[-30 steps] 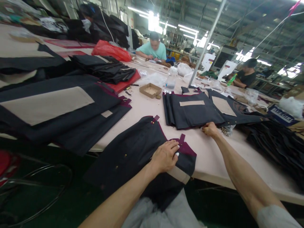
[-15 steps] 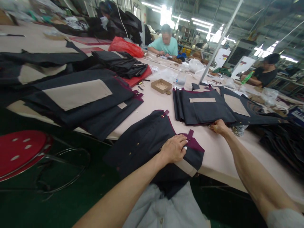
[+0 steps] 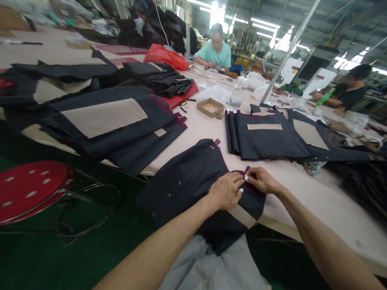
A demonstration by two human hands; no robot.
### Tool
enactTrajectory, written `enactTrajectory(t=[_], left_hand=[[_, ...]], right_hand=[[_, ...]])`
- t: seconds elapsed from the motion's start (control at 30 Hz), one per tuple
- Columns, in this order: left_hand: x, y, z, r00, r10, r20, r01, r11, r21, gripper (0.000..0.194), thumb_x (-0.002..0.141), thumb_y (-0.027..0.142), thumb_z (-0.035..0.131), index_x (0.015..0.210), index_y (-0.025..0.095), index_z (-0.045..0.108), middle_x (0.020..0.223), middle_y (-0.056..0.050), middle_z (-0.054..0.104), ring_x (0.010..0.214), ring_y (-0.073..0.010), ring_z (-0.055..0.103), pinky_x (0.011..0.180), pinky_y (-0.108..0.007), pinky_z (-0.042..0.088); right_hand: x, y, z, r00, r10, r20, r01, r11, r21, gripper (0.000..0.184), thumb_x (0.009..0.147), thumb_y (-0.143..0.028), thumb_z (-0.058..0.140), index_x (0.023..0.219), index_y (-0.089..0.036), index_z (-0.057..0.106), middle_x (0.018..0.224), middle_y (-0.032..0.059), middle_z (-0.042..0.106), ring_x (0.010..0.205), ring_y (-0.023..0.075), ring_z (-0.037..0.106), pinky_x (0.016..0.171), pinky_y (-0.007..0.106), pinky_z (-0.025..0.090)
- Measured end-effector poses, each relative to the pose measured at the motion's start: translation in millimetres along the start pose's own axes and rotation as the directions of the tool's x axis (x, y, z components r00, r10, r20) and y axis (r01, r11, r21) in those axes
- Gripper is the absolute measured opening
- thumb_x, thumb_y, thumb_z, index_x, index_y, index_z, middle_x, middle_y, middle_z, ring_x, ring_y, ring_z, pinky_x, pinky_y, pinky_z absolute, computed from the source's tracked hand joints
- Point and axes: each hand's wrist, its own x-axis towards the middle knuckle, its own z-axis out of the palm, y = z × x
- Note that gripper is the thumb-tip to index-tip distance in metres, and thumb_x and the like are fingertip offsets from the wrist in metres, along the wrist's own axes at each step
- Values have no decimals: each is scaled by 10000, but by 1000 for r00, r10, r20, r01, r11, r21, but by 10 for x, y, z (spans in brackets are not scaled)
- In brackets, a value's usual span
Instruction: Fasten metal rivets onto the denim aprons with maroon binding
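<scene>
Over the near edge of the worktop [image 3: 332,197], a dark cloth piece [image 3: 193,173] is looking matt, while far back a red plastic bag [image 3: 166,57] is gleaming.

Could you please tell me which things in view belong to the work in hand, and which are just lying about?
In hand: left hand, right hand, dark fabric piece with maroon edging.

Apparently just lying about: red stool, red plastic bag, pale plastic bag.

Over there, the left hand [image 3: 225,191] rests on a dark garment [image 3: 193,173]; the right hand [image 3: 260,180] touches its maroon edge [image 3: 252,190].
</scene>
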Motion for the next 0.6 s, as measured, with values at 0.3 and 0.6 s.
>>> enactTrajectory(t=[0.3,0.6], left_hand=[[8,-27,26,1000,-9,11,9,1000,-1,412,904,237,524,1291,127,612,1398,-118,595,1353,-258,499,1197,-437,371],[33,-41,27,1000,-10,13,10,1000,-5,394,913,244,525,1282,133,608,1406,-127,585,1368,-260,486,1194,-453,370]], right_hand=[[109,73,-51,1000,-9,29,8,1000,9,127,790,-280,619,760,-158,624,621,-16,554,553,116,433,501,232,308],[273,101,-98,986,153,63,-162,967,195,107,645,-232,678,694,-148,634,555,-28,565,485,99,457,448,217,310]])
